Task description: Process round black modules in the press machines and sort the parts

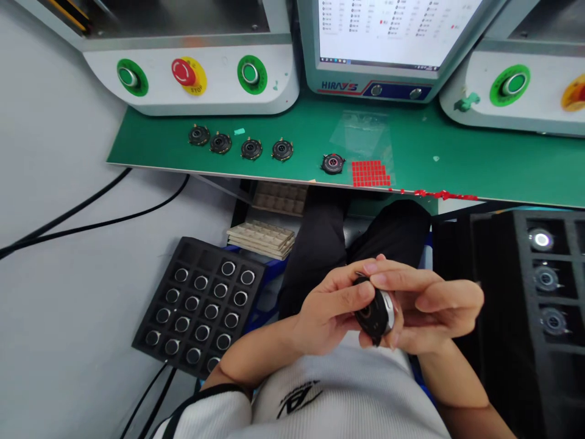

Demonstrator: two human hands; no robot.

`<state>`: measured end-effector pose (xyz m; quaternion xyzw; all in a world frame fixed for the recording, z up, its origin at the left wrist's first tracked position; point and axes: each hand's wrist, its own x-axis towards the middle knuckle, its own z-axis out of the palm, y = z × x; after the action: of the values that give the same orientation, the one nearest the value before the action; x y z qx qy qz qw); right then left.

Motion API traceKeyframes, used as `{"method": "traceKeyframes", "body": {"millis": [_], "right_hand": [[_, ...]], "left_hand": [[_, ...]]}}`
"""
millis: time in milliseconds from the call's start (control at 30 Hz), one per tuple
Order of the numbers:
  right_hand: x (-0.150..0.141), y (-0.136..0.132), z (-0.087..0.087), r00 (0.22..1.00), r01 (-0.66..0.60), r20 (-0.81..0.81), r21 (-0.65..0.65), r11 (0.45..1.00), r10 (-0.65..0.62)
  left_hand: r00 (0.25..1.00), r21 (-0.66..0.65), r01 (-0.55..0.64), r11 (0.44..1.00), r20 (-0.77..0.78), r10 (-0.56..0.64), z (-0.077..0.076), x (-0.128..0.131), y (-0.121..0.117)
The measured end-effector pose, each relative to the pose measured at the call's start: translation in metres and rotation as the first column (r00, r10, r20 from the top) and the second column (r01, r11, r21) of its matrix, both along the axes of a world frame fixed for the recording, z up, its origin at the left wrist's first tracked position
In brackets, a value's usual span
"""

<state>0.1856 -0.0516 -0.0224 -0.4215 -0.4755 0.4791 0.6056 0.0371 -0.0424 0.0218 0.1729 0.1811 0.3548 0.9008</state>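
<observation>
Above my lap, both hands grip a round black smartwatch body [372, 314] with a silver side edge, tilted so its dark face and rim show. My left hand [326, 308] has its thumb pressed on the near face. My right hand [425, 302] pinches the top edge with its fingertips, and its other fingers curl behind the watch. On the green bench ahead lies a single watch body [333, 163] beside a sheet of red square stickers [370, 174]. Farther left several more watch bodies [251, 149] lie in a row.
A black foam tray [194, 259] with several round watch parts sits at lower left. Another foam tray [525, 274] holds watches at right. Machines with green buttons [250, 74] and a red stop button [183, 72] flank a monitor [379, 36]. Red scraps [441, 195] line the bench edge.
</observation>
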Motion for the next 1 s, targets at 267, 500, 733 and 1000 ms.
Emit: {"method": "traceKeyframes", "body": {"millis": [267, 500, 733, 1000], "right_hand": [[-0.018, 0.006, 0.019, 0.992, -0.055, 0.124, 0.381, 0.923, 0.008], [-0.037, 0.02, 0.048, 0.988, 0.022, 0.127, 0.454, 0.891, -0.089], [-0.01, 0.044, 0.038, 0.88, 0.283, 0.351, 0.157, 0.946, -0.321], [0.011, 0.094, 0.011, 0.713, 0.333, 0.619, 0.113, 0.936, -0.329]], "left_hand": [[0.998, 0.011, -0.055, 0.998, 0.003, 0.055, 0.007, -0.004, 0.007], [0.99, 0.154, 0.065, 0.986, -0.137, -0.044, 0.018, -0.019, 0.03], [0.377, 0.723, 0.418, 0.55, -0.689, 0.619, -0.013, -0.032, 0.131], [0.002, 0.51, 0.732, 0.452, -0.665, 0.747, -0.071, -0.051, 0.205]]}}
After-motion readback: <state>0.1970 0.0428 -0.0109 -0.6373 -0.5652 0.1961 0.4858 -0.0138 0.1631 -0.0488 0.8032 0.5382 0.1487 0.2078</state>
